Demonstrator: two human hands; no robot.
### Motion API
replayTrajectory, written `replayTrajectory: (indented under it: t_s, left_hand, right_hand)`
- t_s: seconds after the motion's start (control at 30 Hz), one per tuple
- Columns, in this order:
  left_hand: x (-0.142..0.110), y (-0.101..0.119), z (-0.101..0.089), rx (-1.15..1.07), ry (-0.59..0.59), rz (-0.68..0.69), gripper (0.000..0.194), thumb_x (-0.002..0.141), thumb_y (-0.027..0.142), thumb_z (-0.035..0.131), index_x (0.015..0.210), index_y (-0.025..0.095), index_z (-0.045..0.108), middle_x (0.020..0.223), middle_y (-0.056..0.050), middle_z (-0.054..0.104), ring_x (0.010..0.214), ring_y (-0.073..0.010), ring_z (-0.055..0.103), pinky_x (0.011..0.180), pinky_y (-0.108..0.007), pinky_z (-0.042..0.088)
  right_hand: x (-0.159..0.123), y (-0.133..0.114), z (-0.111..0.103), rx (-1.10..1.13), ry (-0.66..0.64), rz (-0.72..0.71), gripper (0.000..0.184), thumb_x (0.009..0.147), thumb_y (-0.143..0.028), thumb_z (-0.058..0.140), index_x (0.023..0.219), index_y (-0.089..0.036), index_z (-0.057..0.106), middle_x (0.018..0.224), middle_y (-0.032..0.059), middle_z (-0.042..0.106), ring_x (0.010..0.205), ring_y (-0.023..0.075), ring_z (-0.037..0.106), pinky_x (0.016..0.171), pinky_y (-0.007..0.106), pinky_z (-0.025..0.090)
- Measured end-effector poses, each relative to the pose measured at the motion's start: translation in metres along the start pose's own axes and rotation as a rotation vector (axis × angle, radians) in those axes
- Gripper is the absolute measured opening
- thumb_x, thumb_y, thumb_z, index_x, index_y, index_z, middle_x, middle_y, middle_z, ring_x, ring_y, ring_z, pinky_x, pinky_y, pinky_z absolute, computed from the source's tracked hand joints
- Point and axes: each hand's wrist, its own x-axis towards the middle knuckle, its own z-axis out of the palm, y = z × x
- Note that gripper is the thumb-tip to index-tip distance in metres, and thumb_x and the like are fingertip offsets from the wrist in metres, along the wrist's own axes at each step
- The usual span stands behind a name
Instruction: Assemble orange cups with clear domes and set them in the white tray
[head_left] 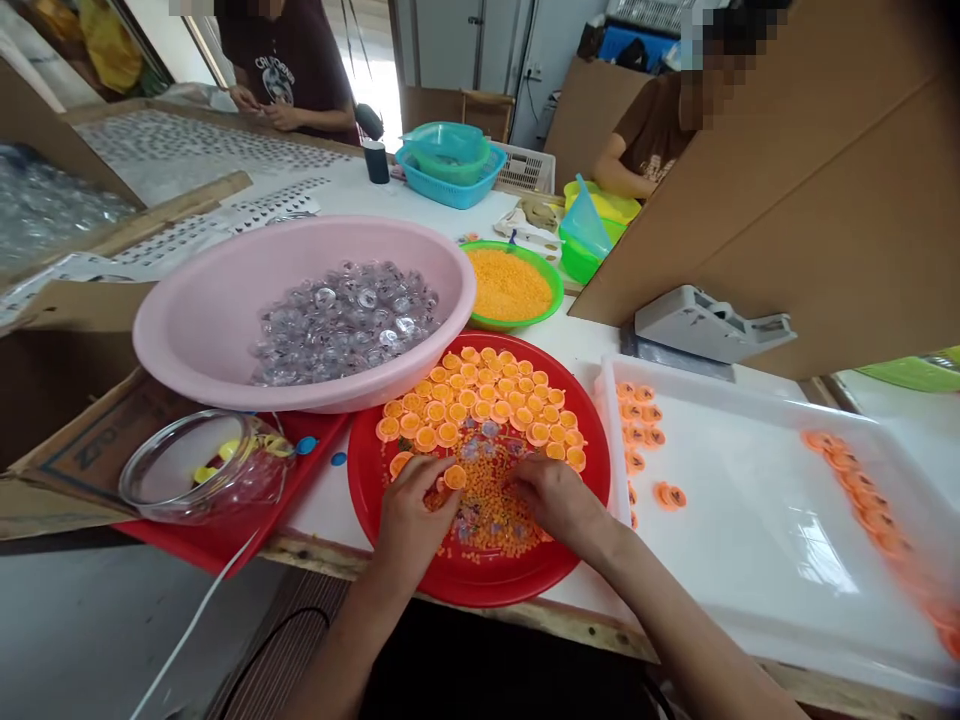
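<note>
My left hand [414, 515] pinches a small round orange cup [454, 478], its open side up and filled with orange bits. Close by, my right hand [559, 500] reaches down into loose orange beads [491, 485], fingertips drawn together; whether they hold any beads is hidden. Both hands are over a round red tray [491, 592] with a flowered bottom. Along the tray's far side stand many more orange cups [480, 385], packed close together and filled with the same bits.
Behind the tray are a pink basin [202, 320] of clear plastic pieces and a green bowl [517, 285] of orange beads. To the right, a white tray [720, 600] holds orange pieces. A glass jar [187, 490] stands left; a cardboard panel [750, 210] rises right. Two people work beyond.
</note>
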Motion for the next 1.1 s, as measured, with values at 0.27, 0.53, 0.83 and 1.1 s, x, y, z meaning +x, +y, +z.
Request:
replayTrajectory:
  t_s: [0.27,0.53,0.83,1.1]
  left_hand:
    - [-0.006,-0.007,0.012,0.062,-0.027,0.061,0.032,0.069,0.001,0.058,0.095,0.016,0.069,0.087,-0.006,0.058,0.087,-0.0217,0.058,0.08,-0.035,0.052]
    - [-0.01,-0.005,0.007,-0.118,-0.055,-0.013,0.025,0.07,0.006,0.066,0.093,0.018,0.068,0.088,-0.005,0.061,0.083,-0.0187,0.06,0.077,-0.03,0.05]
    - [-0.006,0.004,0.005,-0.511,-0.166,-0.403,0.022,0.069,0.013,0.068,0.088,0.019,0.059,0.084,0.0,0.063,0.08,-0.0158,0.061,0.071,-0.025,0.048]
    - [-0.007,-0.002,0.007,-0.367,-0.084,-0.292,0.025,0.066,0.016,0.072,0.083,0.02,0.054,0.081,0.002,0.059,0.078,-0.0162,0.059,0.07,-0.026,0.046]
  right_hand:
    - [0.007,-0.022,0.019,0.188,0.079,0.073,0.013,0.079,-0.01,0.058,0.084,-0.019,0.066,0.08,0.0029,0.067,0.072,0.0157,0.062,0.067,0.026,0.048]
    - [0.011,-0.015,0.038,0.551,0.107,0.228,0.012,0.08,-0.018,0.056,0.09,-0.02,0.062,0.074,0.0004,0.067,0.062,0.0159,0.062,0.056,0.026,0.049]
    - [-0.01,-0.019,0.026,0.252,-0.019,0.082,0.02,0.069,0.0,0.053,0.069,-0.019,0.061,0.07,-0.0004,0.063,0.065,0.0138,0.057,0.06,0.022,0.042]
    - [-0.023,-0.024,0.038,0.139,-0.063,0.026,0.021,0.075,0.0,0.052,0.071,-0.018,0.061,0.077,0.0013,0.061,0.067,0.0128,0.056,0.061,0.022,0.039]
